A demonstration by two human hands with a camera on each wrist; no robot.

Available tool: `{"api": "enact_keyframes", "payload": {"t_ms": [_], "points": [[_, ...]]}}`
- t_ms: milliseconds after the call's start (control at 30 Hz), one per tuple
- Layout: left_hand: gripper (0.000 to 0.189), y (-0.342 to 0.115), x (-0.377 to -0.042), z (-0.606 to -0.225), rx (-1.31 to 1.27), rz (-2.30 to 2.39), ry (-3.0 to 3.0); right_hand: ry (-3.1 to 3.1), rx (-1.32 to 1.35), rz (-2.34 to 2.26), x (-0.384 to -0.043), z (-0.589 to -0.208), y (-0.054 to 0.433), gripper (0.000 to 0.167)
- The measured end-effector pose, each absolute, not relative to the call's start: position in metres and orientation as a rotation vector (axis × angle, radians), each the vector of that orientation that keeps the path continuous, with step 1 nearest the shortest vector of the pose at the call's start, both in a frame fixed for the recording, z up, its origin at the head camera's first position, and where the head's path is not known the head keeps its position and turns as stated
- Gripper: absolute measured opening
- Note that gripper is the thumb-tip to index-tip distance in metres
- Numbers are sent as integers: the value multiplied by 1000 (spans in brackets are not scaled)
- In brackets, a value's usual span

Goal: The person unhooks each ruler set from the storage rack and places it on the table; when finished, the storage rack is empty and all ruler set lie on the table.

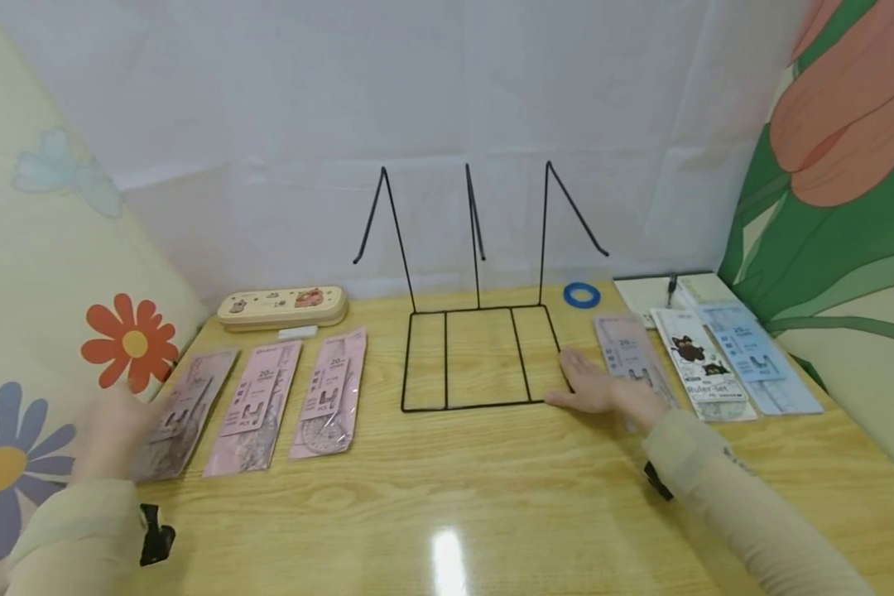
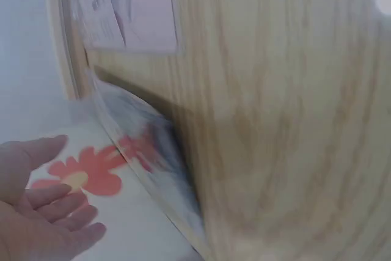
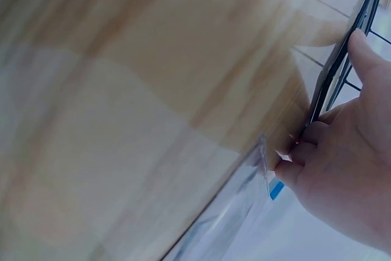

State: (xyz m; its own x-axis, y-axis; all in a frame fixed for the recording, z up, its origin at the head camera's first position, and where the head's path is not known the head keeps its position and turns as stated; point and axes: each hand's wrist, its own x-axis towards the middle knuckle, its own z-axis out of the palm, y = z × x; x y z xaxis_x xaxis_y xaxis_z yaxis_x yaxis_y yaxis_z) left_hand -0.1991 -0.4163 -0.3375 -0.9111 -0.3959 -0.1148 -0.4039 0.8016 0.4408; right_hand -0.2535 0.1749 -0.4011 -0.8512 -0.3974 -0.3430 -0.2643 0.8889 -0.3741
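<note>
A black wire rack (image 1: 484, 406) stands on the wooden table, its base flat and three bent prongs rising at the back. My right hand (image 1: 588, 385) touches the right side of its base, thumb at the front corner and fingers at the side bar. In the right wrist view, the right hand (image 3: 342, 151) lies against the dark bars. My left hand (image 1: 115, 430), blurred in the head view, is over the leftmost pink ruler-set packet (image 1: 194, 397). The left wrist view shows that left hand (image 2: 46, 206) with spread fingers, holding nothing, beside a packet (image 2: 146, 145).
Two more pink packets (image 1: 257, 406) lie left of the rack. Behind them are a cream pencil case (image 1: 283, 308) and a white eraser (image 1: 298, 333). On the right lie a blue ring (image 1: 581, 295), another pink packet (image 1: 629, 352), a cat-print ruler set (image 1: 700, 364) and a blue packet (image 1: 760, 364).
</note>
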Motion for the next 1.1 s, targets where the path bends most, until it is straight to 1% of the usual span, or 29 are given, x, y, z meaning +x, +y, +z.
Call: {"api": "enact_keyframes", "payload": {"t_ms": [100,267,400,500,800,967,1100], "points": [[77,-397,-209,-336,-584,813,3043,2633,-488,-443,-254,-401,175,89],[68,-358,-226,-335,-359,882,3149,2632,-481,-445,-256,-400,175,89],[68,-331,-233,-337,-125,816,3217,2627,-476,-443,-256,-400,174,89],[72,-314,-235,-339,-15,758,3234,2623,-479,-444,-256,-400,173,89],[74,-286,-237,-342,64,601,3227,2624,-494,-469,-255,-398,176,88],[78,-280,-236,-343,48,572,3206,2630,-493,-622,-255,-397,186,88],[80,-279,-236,-344,42,527,3233,2693,-519,-743,-257,-389,201,81]]}}
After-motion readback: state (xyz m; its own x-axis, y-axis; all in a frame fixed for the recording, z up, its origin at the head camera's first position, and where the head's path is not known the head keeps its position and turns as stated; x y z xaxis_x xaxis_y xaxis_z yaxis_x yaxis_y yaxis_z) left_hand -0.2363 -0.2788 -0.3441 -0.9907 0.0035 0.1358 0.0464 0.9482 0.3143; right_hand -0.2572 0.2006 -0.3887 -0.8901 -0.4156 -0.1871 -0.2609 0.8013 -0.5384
